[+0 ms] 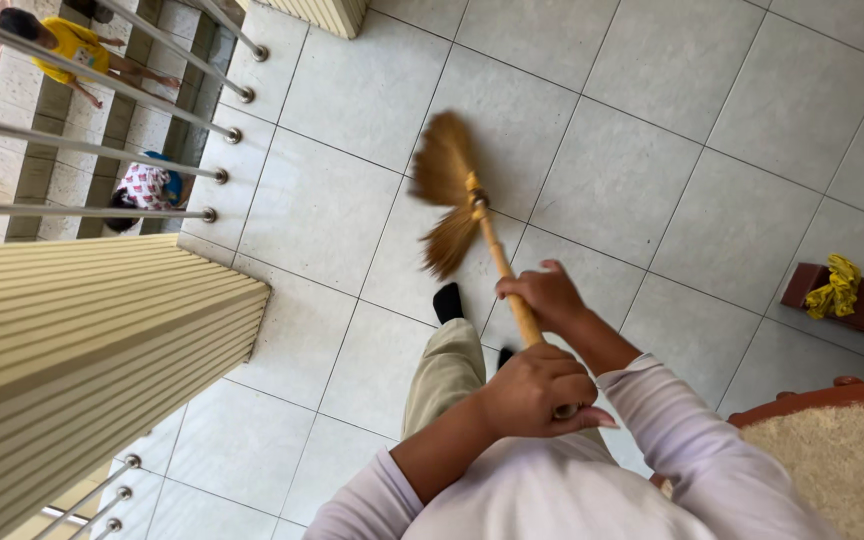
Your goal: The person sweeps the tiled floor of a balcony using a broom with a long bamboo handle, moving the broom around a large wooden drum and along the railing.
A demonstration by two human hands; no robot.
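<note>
Head view: broom (449,190) over tiled floor (652,150), its handle (512,290) gripped by right hand (549,295) ahead and left hand (537,390) behind, fingers of both wrapped tight.

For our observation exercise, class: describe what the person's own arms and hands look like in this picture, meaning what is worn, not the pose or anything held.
Both arms wear long, pale lilac sleeves pushed up toward the elbows, leaving the forearms bare. The left hand and the right hand are bare: no gloves, and no rings, watch or bracelets that I can make out. The left sleeve and right sleeve look plain, soft and unpatterned.
</note>
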